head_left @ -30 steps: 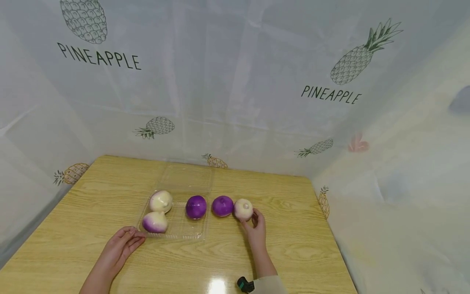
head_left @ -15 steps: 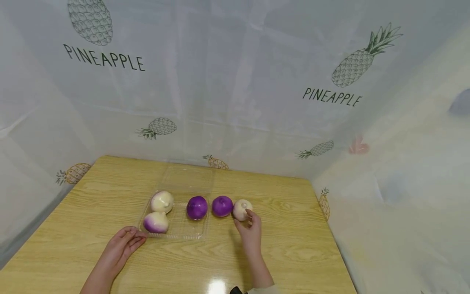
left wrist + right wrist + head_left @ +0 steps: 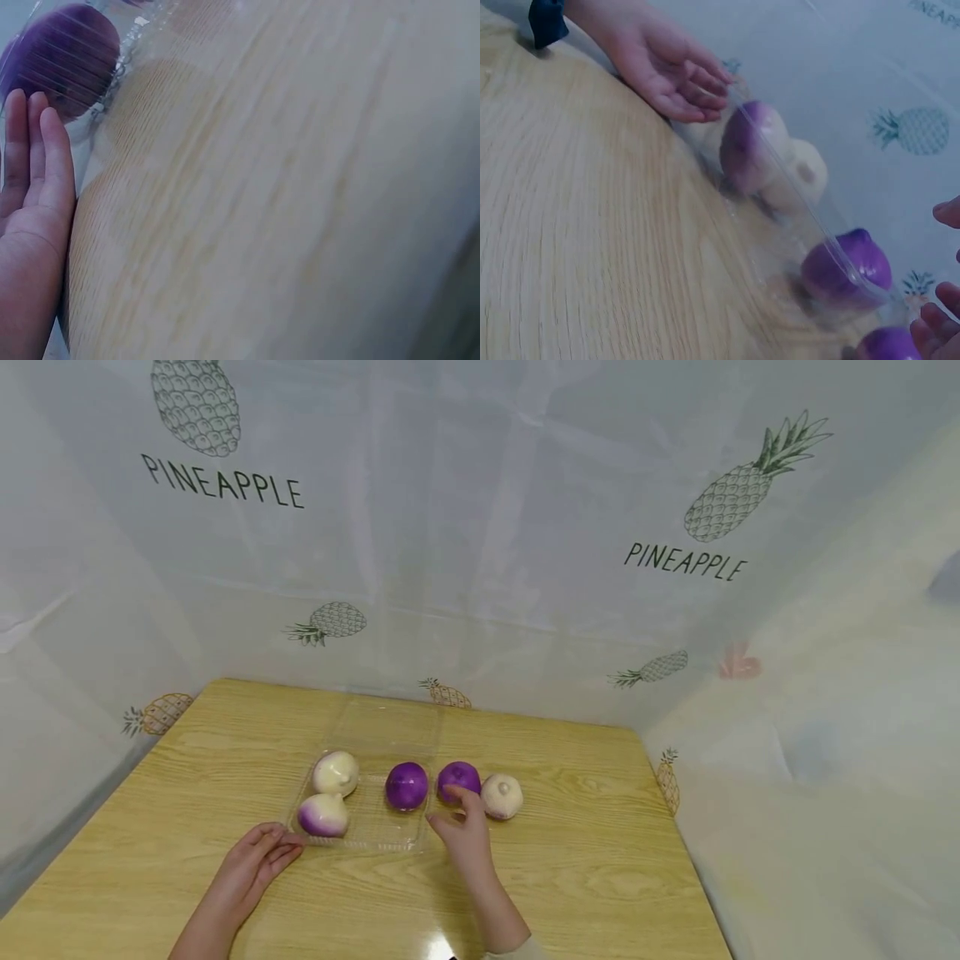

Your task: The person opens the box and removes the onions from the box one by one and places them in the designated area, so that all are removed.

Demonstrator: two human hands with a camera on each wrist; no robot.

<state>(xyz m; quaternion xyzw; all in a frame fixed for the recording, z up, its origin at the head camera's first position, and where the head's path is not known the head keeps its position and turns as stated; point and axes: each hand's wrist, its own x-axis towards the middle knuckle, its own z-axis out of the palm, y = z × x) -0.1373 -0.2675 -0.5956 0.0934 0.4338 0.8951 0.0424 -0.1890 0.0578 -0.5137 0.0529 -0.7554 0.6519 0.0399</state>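
Observation:
A clear plastic clamshell box (image 3: pixel 367 845) lies with its lid (image 3: pixel 386 722) folded back. On its left side are two cream-and-purple onions, the rear onion (image 3: pixel 335 774) and the front onion (image 3: pixel 323 816); a purple onion (image 3: pixel 407 786) sits at its right. My left hand (image 3: pixel 251 864) pinches the box's near-left corner, its other fingers straight in the left wrist view. Outside the box, a second purple onion (image 3: pixel 456 773) stands beside a cream onion (image 3: pixel 502 796). My right hand (image 3: pixel 467 833) overlaps that second purple onion's front, thumb and fingers spread apart with nothing between them.
The wood-grain table (image 3: pixel 592 852) extends on both sides of the box. A pale curtain (image 3: pixel 480 527) printed with pineapples hangs behind the table and along its sides.
My right hand has come away from the cream onion and moved left to the second purple onion. My left hand stays at the box corner. The onions keep their places.

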